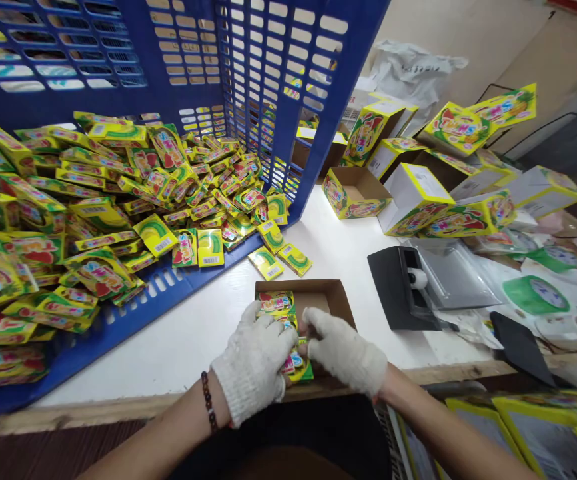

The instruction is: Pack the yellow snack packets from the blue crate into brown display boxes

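Note:
Just in front of me on the white table stands an open cardboard box (326,298), with small yellow-green candy packs (276,303) in a row along its left side. My left hand (253,357), in a white knit glove, is closed over packs in that row, partly covering them. Opposite it, my right hand (343,350), gloved too with bare fingertips, reaches in from the right. Its fingers are bent together beside the packs; what they pinch, if anything, is hidden. Beyond the box lie a few loose packs (294,259).
A tipped blue plastic crate (178,67) spills a heap of candy packs (108,200) at the left. Printed display boxes (416,193) are piled at the back right. Nearer on the right are a black tape dispenser (401,290) and green tape rolls (536,295).

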A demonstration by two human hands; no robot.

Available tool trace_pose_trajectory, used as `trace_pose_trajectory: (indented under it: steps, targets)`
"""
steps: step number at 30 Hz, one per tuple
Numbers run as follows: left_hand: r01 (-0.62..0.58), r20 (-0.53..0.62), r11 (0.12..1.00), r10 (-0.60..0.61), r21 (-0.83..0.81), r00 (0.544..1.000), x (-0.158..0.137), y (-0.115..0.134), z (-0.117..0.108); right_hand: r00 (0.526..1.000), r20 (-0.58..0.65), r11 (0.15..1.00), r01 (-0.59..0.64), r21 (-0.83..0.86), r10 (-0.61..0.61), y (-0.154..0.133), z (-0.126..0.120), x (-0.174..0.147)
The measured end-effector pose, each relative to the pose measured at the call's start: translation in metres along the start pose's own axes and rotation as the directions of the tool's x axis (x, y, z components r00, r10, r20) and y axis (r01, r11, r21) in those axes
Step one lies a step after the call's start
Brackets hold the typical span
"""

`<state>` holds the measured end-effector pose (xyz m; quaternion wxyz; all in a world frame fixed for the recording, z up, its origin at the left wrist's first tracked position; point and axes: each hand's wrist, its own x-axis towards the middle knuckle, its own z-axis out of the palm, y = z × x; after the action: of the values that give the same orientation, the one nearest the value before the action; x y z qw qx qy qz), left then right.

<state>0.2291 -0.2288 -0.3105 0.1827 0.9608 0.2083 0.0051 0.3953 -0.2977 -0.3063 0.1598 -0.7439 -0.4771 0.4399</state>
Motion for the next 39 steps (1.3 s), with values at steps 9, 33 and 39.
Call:
trace_pose_trajectory:
  steps: [9, 33, 39]
  targets:
    - [0.274, -0.047, 0.701, -0.401, -0.658, 0.915, 0.017, -0.017, -0.027, 0.978, 0.149, 0.955, -0.104, -0.278, 0.150, 0.011, -0.002, 0.016]
    - [0.512, 0.416, 0.807, -0.373, -0.296, 0.829, 0.071, -0.014, -0.020, 0.978, 0.176, 0.993, -0.118, 0.000, 0.116, 0.012, 0.019, 0.004]
    - [0.516, 0.372, 0.780, -0.389, -0.353, 0.843, 0.073, -0.012, -0.018, 0.947, 0.272, 0.972, -0.206, 0.114, 0.169, 0.023, 0.021, 0.015]
